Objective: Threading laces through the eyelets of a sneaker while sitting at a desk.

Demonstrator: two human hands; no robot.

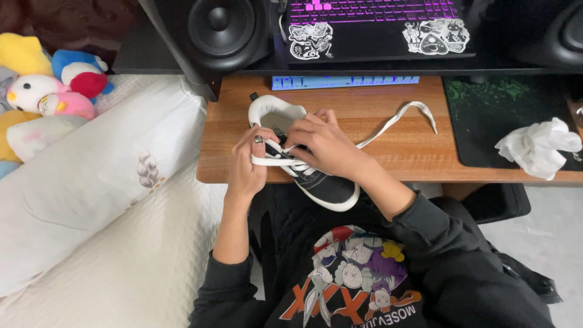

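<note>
A black sneaker [325,185] with a white sole and white lining lies on the front edge of the wooden desk [395,146], its toe pointing toward me. My left hand [252,161], a ring on one finger, pinches a flat white lace [270,161] at the shoe's left side. My right hand [328,146] covers the eyelets and grips the lace there. A long loose end of the lace [401,118] trails right across the desk.
A crumpled white tissue [537,146] lies on a dark mouse mat [492,115] at right. A keyboard with purple lights [370,12] and a speaker [218,27] sit on the raised shelf behind. A white bed with pillows [91,176] and plush toys [54,79] is at left.
</note>
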